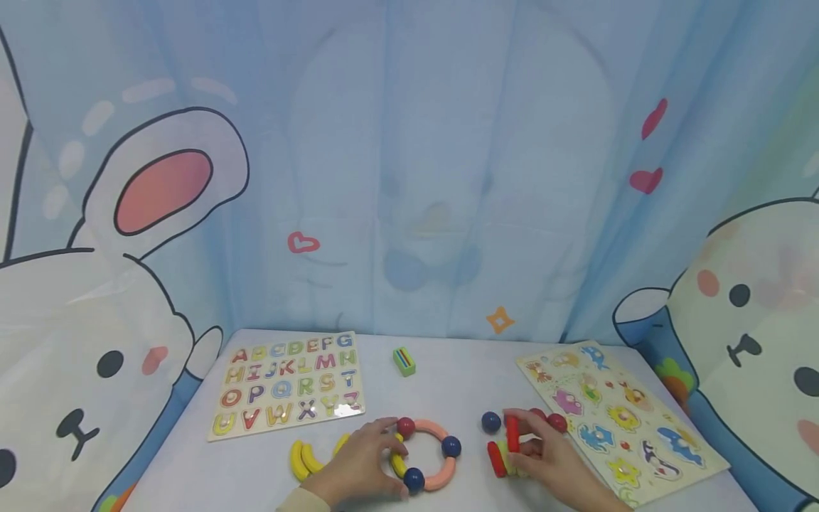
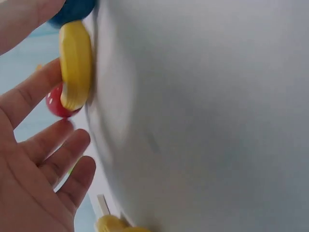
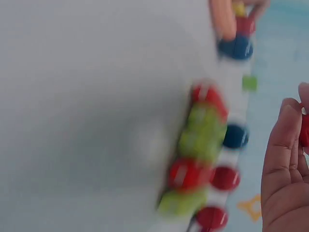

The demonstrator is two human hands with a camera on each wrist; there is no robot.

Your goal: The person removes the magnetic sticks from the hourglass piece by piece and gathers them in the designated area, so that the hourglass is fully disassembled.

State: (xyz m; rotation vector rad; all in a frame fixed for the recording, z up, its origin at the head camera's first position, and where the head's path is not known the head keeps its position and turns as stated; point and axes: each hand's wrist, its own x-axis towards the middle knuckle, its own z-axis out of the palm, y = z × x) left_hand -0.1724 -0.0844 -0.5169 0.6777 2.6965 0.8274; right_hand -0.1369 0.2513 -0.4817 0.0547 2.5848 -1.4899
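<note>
Balls and curved sticks form a ring on the table: a red ball [image 1: 406, 427], blue balls [image 1: 451, 446], pink sticks [image 1: 446, 474] and a yellow stick [image 1: 398, 466]. At its left side, my left hand [image 1: 361, 459] has an index fingertip against the yellow stick and the thumb by the lower blue ball; the other fingers are spread. My right hand [image 1: 557, 462] pinches a red stick [image 1: 512, 435] between thumb and fingers, raised over a row of red and green sticks [image 3: 203, 130]. Behind that row lie a loose blue ball [image 1: 490, 422] and red balls [image 1: 557, 423].
Loose yellow sticks [image 1: 298, 461] lie left of my left hand. An alphabet puzzle board [image 1: 286, 384] is at back left, an animal puzzle board [image 1: 640, 427] at right. A small green block [image 1: 404, 361] sits at the back, before a blue curtain [image 1: 435, 178].
</note>
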